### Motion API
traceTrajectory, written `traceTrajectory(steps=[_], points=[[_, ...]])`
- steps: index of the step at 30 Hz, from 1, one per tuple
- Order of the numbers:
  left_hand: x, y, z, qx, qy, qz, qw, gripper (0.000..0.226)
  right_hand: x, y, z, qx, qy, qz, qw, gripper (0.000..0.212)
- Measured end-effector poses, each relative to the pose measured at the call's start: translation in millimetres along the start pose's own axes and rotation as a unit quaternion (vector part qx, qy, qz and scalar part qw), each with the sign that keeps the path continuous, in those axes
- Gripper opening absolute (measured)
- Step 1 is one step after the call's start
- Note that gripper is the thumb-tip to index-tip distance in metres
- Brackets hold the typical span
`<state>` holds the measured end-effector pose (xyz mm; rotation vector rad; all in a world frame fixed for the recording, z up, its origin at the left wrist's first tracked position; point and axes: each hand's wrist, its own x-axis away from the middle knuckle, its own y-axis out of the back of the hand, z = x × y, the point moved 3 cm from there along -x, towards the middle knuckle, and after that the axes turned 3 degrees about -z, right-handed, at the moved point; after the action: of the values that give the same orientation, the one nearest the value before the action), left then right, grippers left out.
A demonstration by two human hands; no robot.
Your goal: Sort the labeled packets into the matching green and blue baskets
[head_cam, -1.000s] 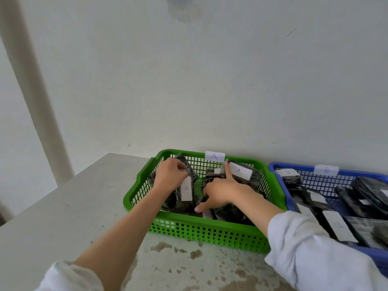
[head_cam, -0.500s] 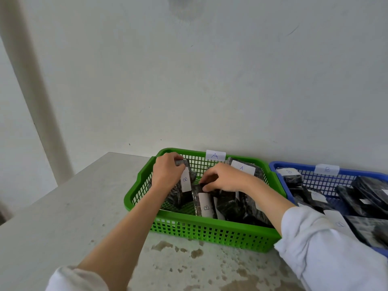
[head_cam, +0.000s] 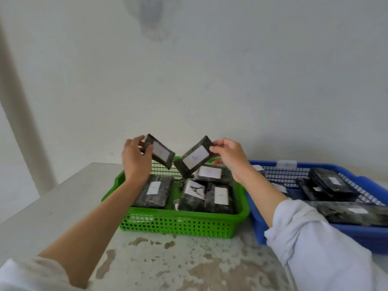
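**Two packets lifted over the green basket, blue basket off to the right**

Nearest the camera, the stained worktop [head_cam: 184, 267] is carrying both baskets side by side. The green basket [head_cam: 180, 224], at centre frame, is holding several dark packets with white labels; one reads A. The blue basket [head_cam: 357, 234], at right, is also holding dark labelled packets. Above the green basket, the left hand [head_cam: 134, 158] is pinching one packet [head_cam: 160, 151], its long axis slanting down to the right. The right hand [head_cam: 230, 156] is gripping a second packet [head_cam: 194, 157], slanting down to the left; its label looks like B, though blurred. The blue basket is lying nearer the right hand, so that hand probably delivers first.
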<state>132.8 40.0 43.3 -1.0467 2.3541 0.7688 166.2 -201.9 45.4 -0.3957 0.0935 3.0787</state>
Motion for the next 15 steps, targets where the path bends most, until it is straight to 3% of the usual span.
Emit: traceTrajectory(steps=[3,9,15], points=[[13.7,-10.3,-39.1,0.079,0.010,-0.026,0.996,0.028,5.6,52.2,17.0,0.009,0.029,-0.086,0.996,0.013],[72.5,-77.5,-113.7,0.222,0.058,0.082,0.970,0.019,21.2,175.8,26.3,0.061,0.032,-0.186,0.980,0.030],[116.1,-133.4,-127.6,0.225,0.087,0.146,0.960,0.015,30.9,255.1,4.7,0.071,-0.024,-0.225,0.971,0.040]])
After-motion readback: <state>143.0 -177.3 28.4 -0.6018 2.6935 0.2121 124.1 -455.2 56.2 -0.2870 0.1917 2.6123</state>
